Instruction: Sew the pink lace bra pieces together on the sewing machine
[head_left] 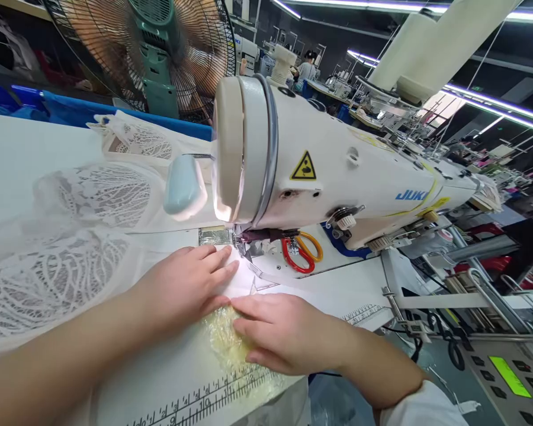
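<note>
A white sewing machine (337, 160) stands in front of me, its needle and presser foot (240, 236) low over the bed. My left hand (195, 275) lies flat on a white piece of fabric (244, 278) just left of the foot, fingers stretched forward. Close by, my right hand (288, 331) has its fingers bent over a crinkled, see-through yellowish material (224, 337) at the table's near side; its thumb is hidden. The left thumb and right index fingertip nearly meet. A narrow pale strip (260, 272) runs toward the foot.
Scissors with red and orange handles (299, 254) lie under the machine arm. White lace pieces (71, 266) spread over the left side. A large fan (155, 53) stands behind. Ruler markings (204, 399) run along the near edge. A control panel (509, 376) sits at lower right.
</note>
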Tool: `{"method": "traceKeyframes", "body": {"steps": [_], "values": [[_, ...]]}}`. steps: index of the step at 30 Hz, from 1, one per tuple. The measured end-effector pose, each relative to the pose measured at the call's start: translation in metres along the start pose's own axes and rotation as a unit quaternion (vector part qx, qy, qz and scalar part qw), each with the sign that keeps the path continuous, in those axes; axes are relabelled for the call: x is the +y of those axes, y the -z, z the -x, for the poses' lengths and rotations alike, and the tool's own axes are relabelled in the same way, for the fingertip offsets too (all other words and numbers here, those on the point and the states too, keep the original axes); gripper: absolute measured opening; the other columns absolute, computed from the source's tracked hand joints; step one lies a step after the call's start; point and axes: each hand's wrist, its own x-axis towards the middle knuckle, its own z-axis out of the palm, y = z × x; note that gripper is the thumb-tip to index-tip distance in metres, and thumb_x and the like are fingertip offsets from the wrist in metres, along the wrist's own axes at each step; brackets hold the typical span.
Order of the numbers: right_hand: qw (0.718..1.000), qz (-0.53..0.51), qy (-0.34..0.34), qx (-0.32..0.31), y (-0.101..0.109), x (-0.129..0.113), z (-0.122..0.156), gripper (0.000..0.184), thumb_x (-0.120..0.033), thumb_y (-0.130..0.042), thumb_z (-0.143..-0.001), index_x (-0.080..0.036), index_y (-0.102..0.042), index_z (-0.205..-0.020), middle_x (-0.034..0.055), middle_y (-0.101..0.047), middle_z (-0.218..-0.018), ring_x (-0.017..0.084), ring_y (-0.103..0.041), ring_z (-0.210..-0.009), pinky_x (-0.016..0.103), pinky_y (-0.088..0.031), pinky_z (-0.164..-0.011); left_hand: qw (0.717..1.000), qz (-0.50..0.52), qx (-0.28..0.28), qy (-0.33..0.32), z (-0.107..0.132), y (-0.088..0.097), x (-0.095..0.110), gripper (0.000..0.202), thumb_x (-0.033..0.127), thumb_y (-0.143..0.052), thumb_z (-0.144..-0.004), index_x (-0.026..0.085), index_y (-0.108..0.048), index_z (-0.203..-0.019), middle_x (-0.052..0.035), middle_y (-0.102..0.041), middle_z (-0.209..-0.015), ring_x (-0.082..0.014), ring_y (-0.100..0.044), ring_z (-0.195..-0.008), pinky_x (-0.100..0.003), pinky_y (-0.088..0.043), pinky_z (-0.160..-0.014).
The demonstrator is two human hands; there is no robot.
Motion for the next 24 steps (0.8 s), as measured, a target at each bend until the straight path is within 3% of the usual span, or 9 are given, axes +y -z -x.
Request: {"method": "traceKeyframes", "body": {"steps": [10,16,18,21,24], "values": [[1.000,0.000,-0.001,-0.007,0.001,0.000,-0.002,0.030,-0.031,-0.045,-0.093,-0.008,-0.060,-0.106,0.0149,-0.058,-0.124,0.023,-0.056,-0.107,0.031,-0.048,-0.093,1.000,-0.006,-0.025,-0.002,-0.001,-0.002,-0.005,0.048,0.044,-0.052,-0.089,0.018,-0.056,-0.129,-0.0163,-0.051,-0.138,-0.0351,-0.055,-0.116,-0.047,-0.052,-0.089],[1.000,-0.009,-0.019,0.018,-0.003,0.004,-0.003,0.033,-0.031,-0.051,-0.091,-0.006,-0.057,-0.113,0.0185,-0.053,-0.132,0.024,-0.052,-0.119,0.035,-0.044,-0.101,0.999,-0.028,0.016,0.009,-0.003,-0.009,-0.012,0.050,0.045,-0.050,-0.090,0.017,-0.054,-0.130,-0.0184,-0.056,-0.132,-0.0346,-0.054,-0.117,-0.047,-0.051,-0.089],[1.000,-0.003,-0.021,0.022,-0.006,0.005,-0.004,0.036,-0.032,-0.049,-0.092,-0.006,-0.055,-0.117,0.0197,-0.050,-0.136,0.024,-0.048,-0.125,0.036,-0.041,-0.105,0.999,-0.038,0.028,0.004,-0.004,-0.005,-0.011,0.044,0.041,-0.050,-0.090,0.016,-0.058,-0.125,-0.0188,-0.058,-0.128,-0.0347,-0.055,-0.115,-0.047,-0.051,-0.087],[0.999,0.012,-0.022,0.031,-0.009,0.007,-0.006,0.039,-0.035,-0.047,-0.093,-0.006,-0.054,-0.119,0.0199,-0.050,-0.135,0.024,-0.046,-0.127,0.037,-0.039,-0.107,0.997,-0.056,0.053,-0.021,-0.002,0.005,0.000,0.027,0.022,-0.048,-0.088,0.020,-0.068,-0.106,-0.0139,-0.060,-0.128,-0.0332,-0.058,-0.110,-0.047,-0.051,-0.082],[0.999,0.008,-0.020,0.027,-0.010,0.008,-0.009,0.038,-0.034,-0.050,-0.091,-0.005,-0.056,-0.114,0.0187,-0.056,-0.124,0.024,-0.051,-0.119,0.034,-0.040,-0.106,0.998,-0.049,0.014,-0.038,0.002,0.008,0.014,0.036,0.006,-0.045,-0.078,0.019,-0.069,-0.101,-0.0109,-0.065,-0.121,-0.0280,-0.065,-0.090,-0.041,-0.052,-0.070]]}}
